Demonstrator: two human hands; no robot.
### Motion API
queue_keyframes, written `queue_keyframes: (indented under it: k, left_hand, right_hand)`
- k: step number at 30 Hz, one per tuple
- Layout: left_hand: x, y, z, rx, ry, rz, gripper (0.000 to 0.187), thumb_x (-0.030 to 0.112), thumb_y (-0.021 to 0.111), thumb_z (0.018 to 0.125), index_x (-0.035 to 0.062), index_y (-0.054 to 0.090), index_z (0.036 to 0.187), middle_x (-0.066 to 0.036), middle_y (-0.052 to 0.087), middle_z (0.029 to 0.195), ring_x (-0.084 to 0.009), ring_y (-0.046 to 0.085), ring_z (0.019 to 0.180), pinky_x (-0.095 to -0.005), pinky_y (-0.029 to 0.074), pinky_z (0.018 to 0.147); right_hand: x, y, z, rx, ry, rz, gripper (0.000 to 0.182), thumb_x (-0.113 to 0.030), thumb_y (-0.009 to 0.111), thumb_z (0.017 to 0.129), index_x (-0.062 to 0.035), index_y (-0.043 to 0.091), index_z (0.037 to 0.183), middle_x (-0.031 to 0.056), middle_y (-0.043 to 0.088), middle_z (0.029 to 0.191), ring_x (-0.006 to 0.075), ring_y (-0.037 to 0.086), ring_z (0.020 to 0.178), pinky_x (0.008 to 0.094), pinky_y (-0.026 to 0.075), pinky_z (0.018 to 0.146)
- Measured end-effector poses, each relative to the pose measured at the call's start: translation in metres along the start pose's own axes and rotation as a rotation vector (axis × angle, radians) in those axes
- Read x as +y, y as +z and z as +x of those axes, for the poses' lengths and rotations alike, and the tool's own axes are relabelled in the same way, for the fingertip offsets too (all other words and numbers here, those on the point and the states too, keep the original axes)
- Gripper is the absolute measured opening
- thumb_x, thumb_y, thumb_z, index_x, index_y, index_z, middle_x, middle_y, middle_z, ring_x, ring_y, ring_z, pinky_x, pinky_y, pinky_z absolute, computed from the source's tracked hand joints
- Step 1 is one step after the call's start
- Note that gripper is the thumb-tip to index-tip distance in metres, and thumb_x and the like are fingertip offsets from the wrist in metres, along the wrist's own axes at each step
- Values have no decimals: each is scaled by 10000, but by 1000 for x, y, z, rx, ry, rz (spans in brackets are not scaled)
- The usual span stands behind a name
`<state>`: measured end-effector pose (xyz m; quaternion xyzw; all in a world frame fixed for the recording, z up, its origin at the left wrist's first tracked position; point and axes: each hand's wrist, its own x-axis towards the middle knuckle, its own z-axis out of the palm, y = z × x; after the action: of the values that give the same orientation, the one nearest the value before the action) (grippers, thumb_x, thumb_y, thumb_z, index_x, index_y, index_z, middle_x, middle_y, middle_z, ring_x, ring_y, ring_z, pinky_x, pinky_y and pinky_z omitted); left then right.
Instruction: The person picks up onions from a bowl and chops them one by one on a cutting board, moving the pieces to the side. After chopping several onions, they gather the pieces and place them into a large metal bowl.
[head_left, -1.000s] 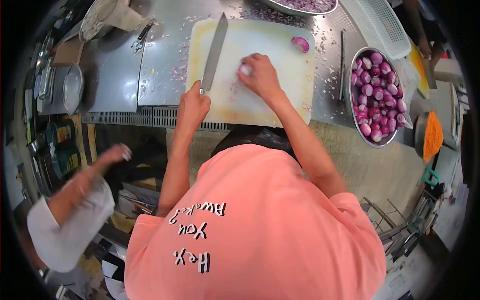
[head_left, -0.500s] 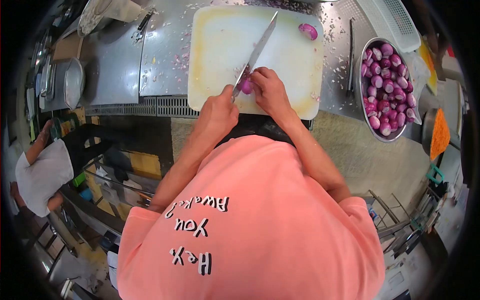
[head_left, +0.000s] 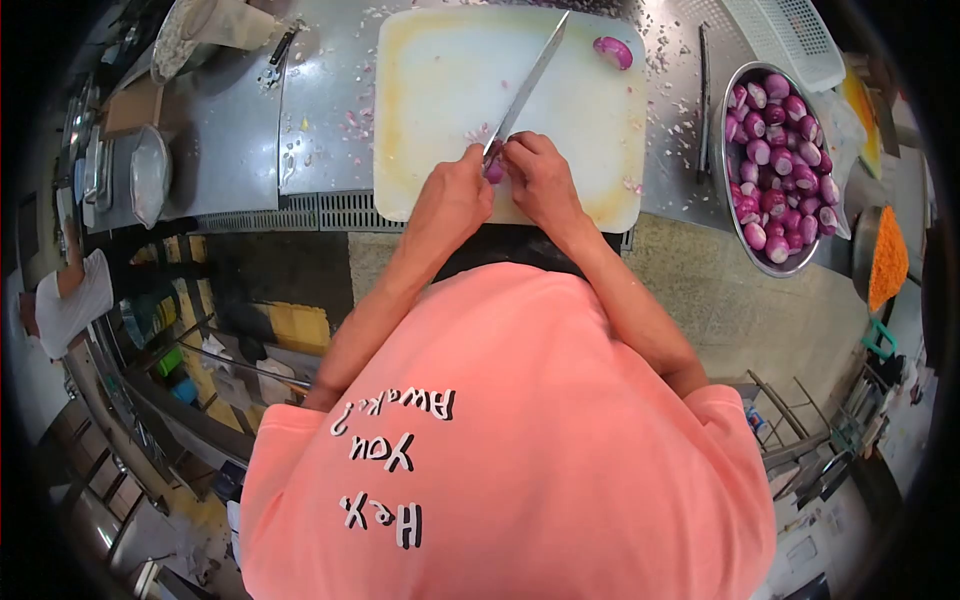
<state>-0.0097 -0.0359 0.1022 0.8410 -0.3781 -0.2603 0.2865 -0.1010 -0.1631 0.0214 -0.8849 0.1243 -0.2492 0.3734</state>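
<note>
A knife (head_left: 530, 88) slants over the white cutting board (head_left: 430, 90), its tip up near the board's far edge. My left hand (head_left: 457, 196) is closed around its handle, which the fingers hide. Beside the blade, near the board's close edge, is a small purple onion (head_left: 494, 172). The fingers of my right hand (head_left: 542, 182) are bent and pressed against its right side, partly covering it. Small cut bits lie by the blade. Another purple onion (head_left: 612, 53) rests at the board's far right corner.
An oval metal bowl (head_left: 724, 185) of peeled purple onions stands at right, with a white perforated basket (head_left: 790, 40) behind it. A dark rod (head_left: 704, 100) lies between board and bowl. Orange food (head_left: 888, 258) fills a pan at far right. Another person (head_left: 75, 300) is at far left.
My left hand and the knife have shifted a little to the right, closer to my right hand. The other person has moved further left in view.
</note>
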Motion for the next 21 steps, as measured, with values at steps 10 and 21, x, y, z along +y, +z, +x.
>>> queue_keyframes:
  k: [10,21]
  left_hand:
    - [8,-3,0,-84,-58,22,202,-18,556,810,-87,494,990,-311,597,713,-500,606,710,-554,458,631]
    - [12,-2,-14,-67,-42,37,240,32,549,839,-61,488,1052,-271,593,682,-471,600,683,-517,454,639]
  right_hand:
    - [3,2,-7,52,-9,34,171,82,651,757,2,632,907,135,627,922,337,601,878,398,512,737]
    - [7,2,-13,76,-18,26,183,86,640,738,-8,609,892,131,621,902,333,604,837,416,515,717]
